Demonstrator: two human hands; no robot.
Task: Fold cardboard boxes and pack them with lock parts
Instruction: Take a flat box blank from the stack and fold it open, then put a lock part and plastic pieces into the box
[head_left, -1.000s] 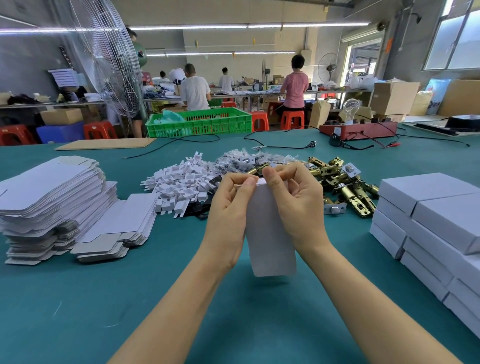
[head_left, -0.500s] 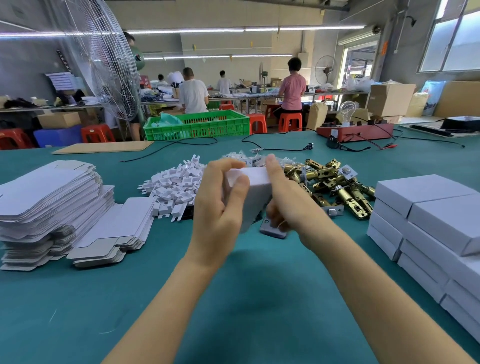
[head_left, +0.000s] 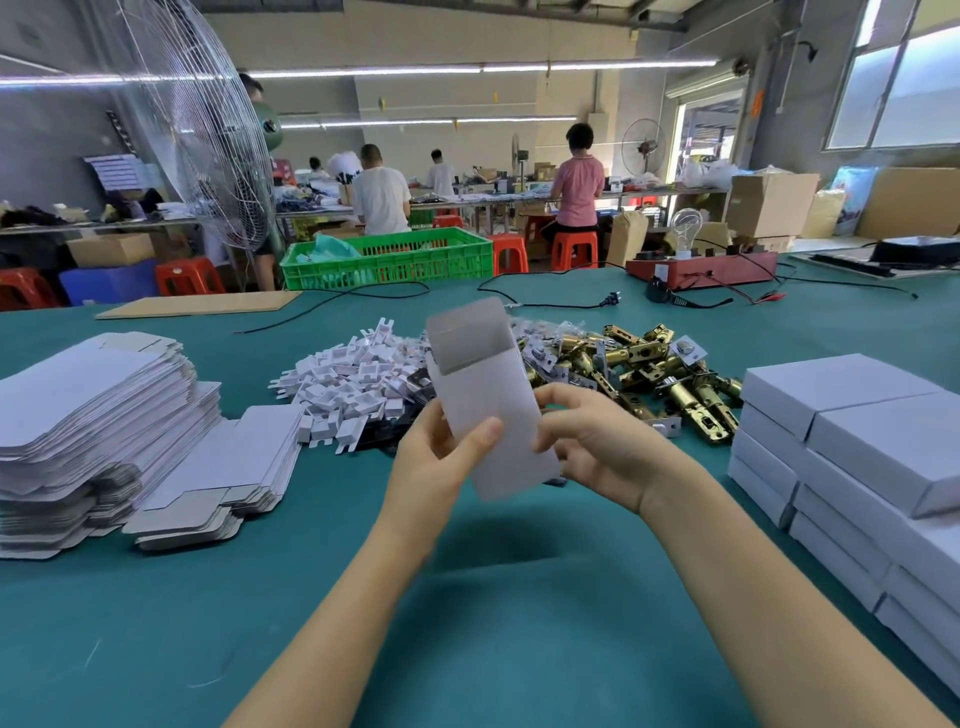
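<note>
Both hands lift white cardboard box (head_left: 488, 410) above desk (head_left: 467, 623), top flap open, likely for loading. Left hand (head_left: 441, 457) curled round lower edge, thumb in front; right hand (head_left: 597, 447) pinches side. Brass latches (head_left: 670, 379), white inserts (head_left: 353, 384) heaped just behind for easy reach.

1. Box (head_left: 485, 410): a second ago hung downward with both hands pinching its top edge; half a second ago tipped on its side; now upright, tilted, open flap at top.
2. Left hand (head_left: 441, 457): moved from the top edge to gripping the lower left side, thumb across the front.
3. Right hand (head_left: 597, 447): dropped to the box's right edge, fingers curled on it.
</note>
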